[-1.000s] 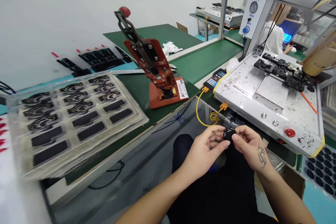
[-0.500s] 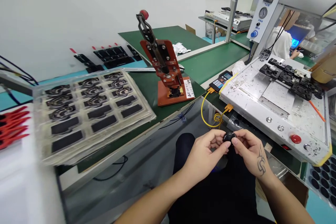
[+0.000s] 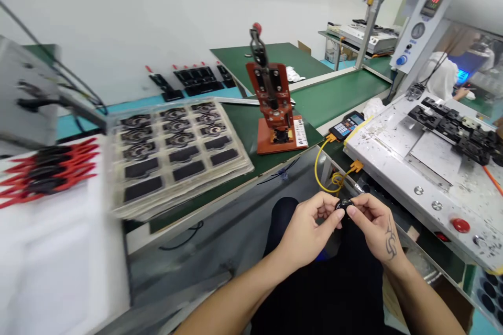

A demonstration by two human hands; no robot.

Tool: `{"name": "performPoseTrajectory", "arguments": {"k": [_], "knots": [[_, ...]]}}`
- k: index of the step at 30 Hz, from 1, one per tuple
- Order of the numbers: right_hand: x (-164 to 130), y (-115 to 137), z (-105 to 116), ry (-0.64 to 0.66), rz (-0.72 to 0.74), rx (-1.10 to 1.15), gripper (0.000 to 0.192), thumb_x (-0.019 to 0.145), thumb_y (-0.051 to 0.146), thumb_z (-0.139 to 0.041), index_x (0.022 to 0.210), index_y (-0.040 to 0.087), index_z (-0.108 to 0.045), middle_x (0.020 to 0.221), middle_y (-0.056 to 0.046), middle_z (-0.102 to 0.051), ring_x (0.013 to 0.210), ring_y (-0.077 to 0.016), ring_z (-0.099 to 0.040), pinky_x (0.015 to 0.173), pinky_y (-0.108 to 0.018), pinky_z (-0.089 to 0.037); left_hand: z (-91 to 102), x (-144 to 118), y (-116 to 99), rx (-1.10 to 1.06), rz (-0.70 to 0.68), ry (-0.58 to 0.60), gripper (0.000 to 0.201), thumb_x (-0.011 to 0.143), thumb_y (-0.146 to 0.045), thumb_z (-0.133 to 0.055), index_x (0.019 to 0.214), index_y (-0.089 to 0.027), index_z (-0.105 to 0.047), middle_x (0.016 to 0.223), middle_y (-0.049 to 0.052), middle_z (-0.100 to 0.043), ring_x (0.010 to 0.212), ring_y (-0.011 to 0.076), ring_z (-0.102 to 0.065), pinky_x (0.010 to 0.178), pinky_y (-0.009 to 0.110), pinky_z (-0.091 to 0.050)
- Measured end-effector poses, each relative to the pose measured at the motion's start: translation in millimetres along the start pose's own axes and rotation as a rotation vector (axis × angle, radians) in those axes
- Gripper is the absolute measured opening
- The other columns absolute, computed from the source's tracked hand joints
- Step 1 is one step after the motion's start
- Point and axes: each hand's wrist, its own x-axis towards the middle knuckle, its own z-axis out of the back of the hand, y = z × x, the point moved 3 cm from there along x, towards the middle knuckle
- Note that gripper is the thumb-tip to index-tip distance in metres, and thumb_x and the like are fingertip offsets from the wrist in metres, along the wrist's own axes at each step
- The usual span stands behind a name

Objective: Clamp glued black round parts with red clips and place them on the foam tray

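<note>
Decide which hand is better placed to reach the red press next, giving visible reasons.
Probably the left hand: it lies nearer the red press. The right hand is farther. Both hold the small black part, so the left might need to let go.

Ahead of the left hand (image 3: pixel 312 227), a gap runs between the green surface (image 3: pixel 244 119) and the white machine (image 3: pixel 393 167), with a looped yellow cable (image 3: pixel 316 167) hanging in it. The machine's front bars the right hand (image 3: pixel 375 225) low down; leftward, the clamp fixture (image 3: pixel 281 86) and tray stack (image 3: pixel 160 159) obstruct the surface.
</note>
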Motion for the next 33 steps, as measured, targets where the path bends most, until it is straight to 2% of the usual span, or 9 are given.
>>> {"name": "performPoseTrajectory", "arguments": {"k": [3, 6, 8, 11, 14, 18, 24, 28, 33], "knots": [[15.3, 4.9, -8.4, 0.126, 0.051, -0.05, 0.024, 0.096, 0.046, -0.078, 0.095, 0.023, -0.076, 0.086, -0.004, -0.078, 0.078, -0.0203, -0.072, 0.071, -0.031, -0.059, 15.5, -3.5, -0.7, -0.049, 0.009, -0.033, 0.02, 0.097, -0.037, -0.074, 0.095, -0.019, -0.066, 0.083, 0.002, -0.071, 0.074, 0.0175, -0.073, 0.074, 0.03, -0.059], [33.4, 14.2, -23.7, 0.39, 0.151, -0.201, 0.021, 0.101, 0.043, -0.073, 0.1, 0.023, -0.079, 0.09, -0.005, -0.077, 0.078, -0.0203, -0.07, 0.071, -0.031, -0.057, 38.5, -11.7, -5.0, -0.078, 0.0, -0.021, 0.029, 0.095, -0.034, -0.077, 0.118, -0.02, -0.065, 0.096, 0.005, -0.075, 0.086, 0.02, -0.077, 0.082, 0.032, -0.061], [45.5, 20.8, -40.2, 0.565, 0.243, -0.292, 0.019, 0.102, 0.04, -0.072, 0.103, 0.023, -0.08, 0.087, -0.004, -0.074, 0.076, -0.0199, -0.067, 0.07, -0.031, -0.055, 55.0, -20.8, -9.5, -0.05, -0.002, 0.006, 0.039, 0.096, -0.032, -0.075, 0.132, -0.02, -0.063, 0.103, 0.009, -0.079, 0.09, 0.0216, -0.079, 0.084, 0.034, -0.061], [61.9, 28.3, -74.8, 0.767, 0.349, -0.336, 0.018, 0.102, 0.039, -0.071, 0.102, 0.024, -0.081, 0.083, -0.004, -0.071, 0.074, -0.0204, -0.065, 0.067, -0.031, -0.054, 78.0, -40.1, -15.6, 0.052, 0.015, -0.022, 0.032, 0.1, -0.031, -0.068, 0.13, -0.019, -0.071, 0.106, 0.011, -0.083, 0.091, 0.0245, -0.081, 0.086, 0.036, -0.063], [75.9, 30.9, -113.8, 0.884, 0.432, -0.343, 0.02, 0.102, 0.041, -0.072, 0.102, 0.024, -0.082, 0.084, -0.005, -0.073, 0.074, -0.0213, -0.067, 0.068, -0.032, -0.055, 97.1, -67.7, -17.4, 0.12, 0.014, -0.242, 0.037, 0.098, -0.026, -0.067, 0.134, -0.021, -0.074, 0.11, 0.01, -0.085, 0.098, 0.0277, -0.082, 0.091, 0.04, -0.064], [88.1, 27.8, -162.6, 0.952, 0.505, -0.348, 0.03, 0.103, 0.05, -0.068, 0.105, 0.025, -0.083, 0.091, -0.007, -0.077, 0.073, -0.0219, -0.069, 0.068, -0.033, -0.057, 105.3, -119.4, -8.6, -0.076, -0.022, -0.589, 0.042, 0.096, -0.037, -0.075, 0.134, -0.019, -0.075, 0.107, 0.012, -0.084, 0.099, 0.0301, -0.083, 0.088, 0.042, -0.067], [57.1, 26.3, -240.4, 1.27, 0.546, -0.284, 0.035, 0.105, 0.055, -0.063, 0.108, 0.026, -0.083, 0.088, -0.007, -0.077, 0.072, -0.0213, -0.069, 0.069, -0.03, -0.059, 77.8, -221.0, 2.1, -0.372, -0.225, -1.038, 0.053, 0.082, -0.057, -0.091, 0.11, -0.017, -0.071, 0.095, 0.012, -0.08, 0.087, 0.0278, -0.084, 0.073, 0.035, -0.066], [4.4, 29.1, -274.9, 1.546, 0.573, -0.262, 0.037, 0.103, 0.057, -0.065, 0.104, 0.025, -0.083, 0.087, -0.008, -0.078, 0.071, -0.0226, -0.07, 0.063, -0.029, -0.059, 30.3, -283.9, 0.1, -0.35, -0.268, -1.344, 0.044, 0.088, -0.05, -0.088, 0.107, -0.017, -0.066, 0.1, 0.013, -0.081, 0.094, 0.026, -0.083, 0.077, 0.033, -0.066], [-62.9, 39.3, -294.0, 1.823, 0.625, -0.219, 0.035, 0.104, 0.053, -0.064, 0.093, 0.024, -0.08, 0.086, -0.007, -0.078, 0.075, -0.0233, -0.073, 0.064, -0.029, -0.058, -25.8, -352.7, 2.1, -0.261, -0.223, -1.718, 0.042, 0.092, -0.044, -0.084, 0.117, -0.017, -0.066, 0.105, 0.013, -0.083, 0.102, 0.0296, -0.083, 0.084, 0.038, -0.067]]}}
